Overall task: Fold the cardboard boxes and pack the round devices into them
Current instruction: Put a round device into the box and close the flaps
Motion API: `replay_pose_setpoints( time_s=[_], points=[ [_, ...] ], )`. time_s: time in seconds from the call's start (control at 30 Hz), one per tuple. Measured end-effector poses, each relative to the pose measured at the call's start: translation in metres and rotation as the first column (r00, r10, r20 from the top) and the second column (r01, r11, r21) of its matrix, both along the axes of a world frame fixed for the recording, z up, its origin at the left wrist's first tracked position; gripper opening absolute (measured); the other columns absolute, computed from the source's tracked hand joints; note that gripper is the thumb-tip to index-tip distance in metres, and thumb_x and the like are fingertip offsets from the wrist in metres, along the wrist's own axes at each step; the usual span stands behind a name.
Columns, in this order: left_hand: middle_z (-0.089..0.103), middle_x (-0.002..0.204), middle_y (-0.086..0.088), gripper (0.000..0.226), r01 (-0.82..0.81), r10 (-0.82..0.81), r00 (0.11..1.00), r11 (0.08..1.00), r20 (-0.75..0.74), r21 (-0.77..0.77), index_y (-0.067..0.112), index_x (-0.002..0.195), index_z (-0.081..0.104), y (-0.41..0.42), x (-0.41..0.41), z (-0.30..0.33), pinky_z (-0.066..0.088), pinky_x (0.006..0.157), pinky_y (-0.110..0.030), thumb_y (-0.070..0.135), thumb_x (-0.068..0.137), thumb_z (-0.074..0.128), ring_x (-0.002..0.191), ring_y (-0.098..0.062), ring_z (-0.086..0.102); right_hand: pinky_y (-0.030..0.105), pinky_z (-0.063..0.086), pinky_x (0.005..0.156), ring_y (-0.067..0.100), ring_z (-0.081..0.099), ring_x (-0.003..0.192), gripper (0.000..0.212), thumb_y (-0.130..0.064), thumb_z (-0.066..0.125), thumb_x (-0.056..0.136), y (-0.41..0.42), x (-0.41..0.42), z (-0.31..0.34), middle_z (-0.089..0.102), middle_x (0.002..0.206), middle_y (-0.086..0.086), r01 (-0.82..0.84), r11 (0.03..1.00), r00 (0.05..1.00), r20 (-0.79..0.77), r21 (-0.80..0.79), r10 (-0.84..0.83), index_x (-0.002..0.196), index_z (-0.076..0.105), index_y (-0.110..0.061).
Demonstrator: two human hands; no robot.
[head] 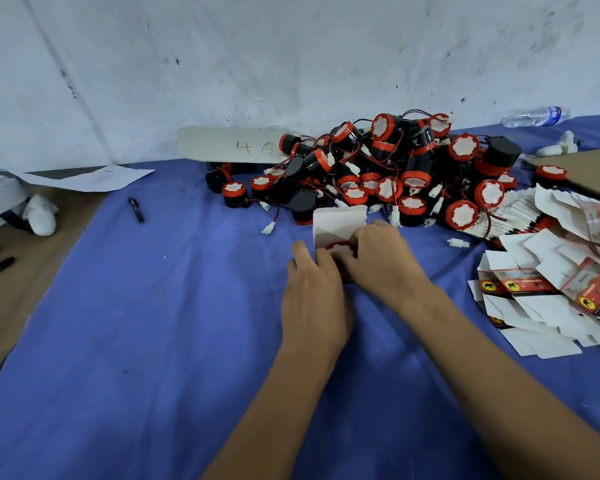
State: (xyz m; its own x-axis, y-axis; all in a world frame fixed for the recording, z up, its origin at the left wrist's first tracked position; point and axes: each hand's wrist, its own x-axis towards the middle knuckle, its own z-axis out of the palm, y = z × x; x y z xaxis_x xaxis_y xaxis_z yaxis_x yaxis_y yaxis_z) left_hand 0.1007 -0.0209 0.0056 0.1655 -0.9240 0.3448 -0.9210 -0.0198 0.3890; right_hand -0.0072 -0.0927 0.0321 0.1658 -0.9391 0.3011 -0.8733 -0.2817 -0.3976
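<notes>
Blue cloth (pixel 136 323), scuffed white wall (pixel 222 46), cardboard strip (pixel 229 144) marked 46

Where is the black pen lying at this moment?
In the head view, the black pen lies on the blue cloth at left, apart from both hands, below the white paper sheet and left of the pile of red-and-black round devices.
</notes>
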Motion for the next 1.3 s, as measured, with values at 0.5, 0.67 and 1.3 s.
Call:
replay_pose_setpoints(
  time_s=[0.5, 0.67, 1.3],
  points=[
    [0.052, 0.118, 0.004, 0.056, 0.004, -0.094, 0.938, 0.966, -0.335, -0.258, 0.023, 0.116, 0.039, -0.010, 0.021, -0.003, 0.044, 0.070, -0.031, 0.024, 0.080, 0.082, 0.096, -0.018, 0.057, 0.034, 0.044, 0.069, 0.025, 0.060, 0.091, 0.051, -0.045, 0.079, 0.080, 0.011, -0.008, -0.009, 0.062, 0.101, -0.001, 0.046, 0.995, 0.978, 0.208, -0.086, -0.028, 0.112, 0.048, -0.019],
    [0.063, 0.122, 0.014, 0.069, 0.144, -0.165, 0.746, 0.986, -0.645, -0.086, 0.024, 0.124, 0.050, -0.017, 0.039, -0.007, 0.055, 0.081, -0.024, 0.038, 0.073, 0.093, 0.100, -0.007, 0.066, 0.040, 0.054, 0.069, 0.018, 0.064, 0.085, 0.053, -0.045, 0.084, 0.076, 0.018, -0.019, -0.015, 0.065, 0.099, -0.008, -0.010, 0.998, 0.958, 0.285, -0.054, 0.025, 0.107, 0.046, -0.025],
    [0.076, 0.095, -0.005, 0.025, 0.263, -0.164, 0.143, 0.957, -0.976, -0.122, 0.017, 0.110, 0.076, -0.018, 0.044, 0.003, 0.050, 0.055, -0.021, 0.036, 0.096, 0.066, 0.077, -0.014, 0.068, 0.036, 0.054, 0.056, 0.033, 0.061, 0.073, 0.075, -0.002, 0.063, 0.093, 0.015, -0.029, -0.026, 0.059, 0.117, -0.021, -0.347, 0.938, 0.728, 0.635, 0.014, 0.260, 0.151, 0.033, -0.039]
  ],
)
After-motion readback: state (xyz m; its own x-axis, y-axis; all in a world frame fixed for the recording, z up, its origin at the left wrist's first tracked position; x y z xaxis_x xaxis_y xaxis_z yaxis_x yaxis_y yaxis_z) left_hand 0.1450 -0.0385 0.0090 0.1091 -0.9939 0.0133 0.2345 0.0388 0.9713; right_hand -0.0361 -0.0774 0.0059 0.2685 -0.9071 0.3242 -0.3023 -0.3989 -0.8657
